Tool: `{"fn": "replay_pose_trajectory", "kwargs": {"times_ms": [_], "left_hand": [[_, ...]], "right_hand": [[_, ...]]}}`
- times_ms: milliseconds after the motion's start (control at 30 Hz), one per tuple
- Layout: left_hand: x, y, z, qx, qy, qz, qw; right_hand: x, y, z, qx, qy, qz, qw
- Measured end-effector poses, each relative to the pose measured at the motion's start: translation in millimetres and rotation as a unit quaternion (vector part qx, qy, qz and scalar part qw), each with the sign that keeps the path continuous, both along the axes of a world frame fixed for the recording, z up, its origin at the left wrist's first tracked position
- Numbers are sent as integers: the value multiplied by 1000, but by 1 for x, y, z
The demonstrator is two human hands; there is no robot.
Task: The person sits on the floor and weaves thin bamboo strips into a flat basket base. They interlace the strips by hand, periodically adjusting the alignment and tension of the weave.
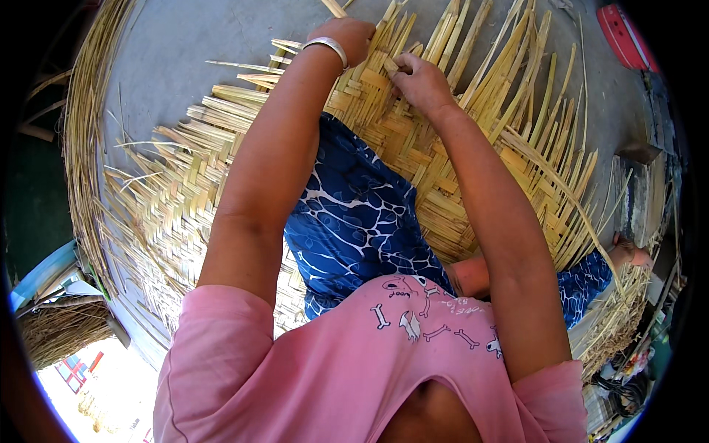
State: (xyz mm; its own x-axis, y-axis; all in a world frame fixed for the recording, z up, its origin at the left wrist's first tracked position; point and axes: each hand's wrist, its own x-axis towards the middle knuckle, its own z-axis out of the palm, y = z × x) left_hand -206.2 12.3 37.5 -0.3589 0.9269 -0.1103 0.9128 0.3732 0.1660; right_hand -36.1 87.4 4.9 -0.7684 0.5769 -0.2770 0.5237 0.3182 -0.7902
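Lying along the left side of the grey floor (162, 59), a long bundle of thin stalks (87, 155) borders the work area. To its right, the woven mat (413, 144) is spread on the floor beneath the person, loose strip ends (508, 63) fanning outward. Left hand (347, 40), bangle (329, 49) at wrist: grip curled over the mat's far part; fingertips hidden, hold cannot be told. Right hand (422, 83), just beside: grip pinching a pale strip (391, 66). Upper right: red object (624, 37).
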Motion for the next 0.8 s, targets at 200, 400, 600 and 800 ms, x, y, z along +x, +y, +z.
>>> {"fn": "replay_pose_trajectory", "kwargs": {"times_ms": [200,400,600,800], "left_hand": [[23,-5,23,95,174,-23,980],[21,-2,49,50,138,-66,987],[24,-12,68,60,171,-162,970],[12,-17,37,61,135,-135,980]], "right_hand": [[1,-2,6,-5,-1,-3,1000],[3,3,2,-9,21,4,1000],[3,5,-1,-7,16,13,1000],[2,3,-5,9,11,16,1000]]}}
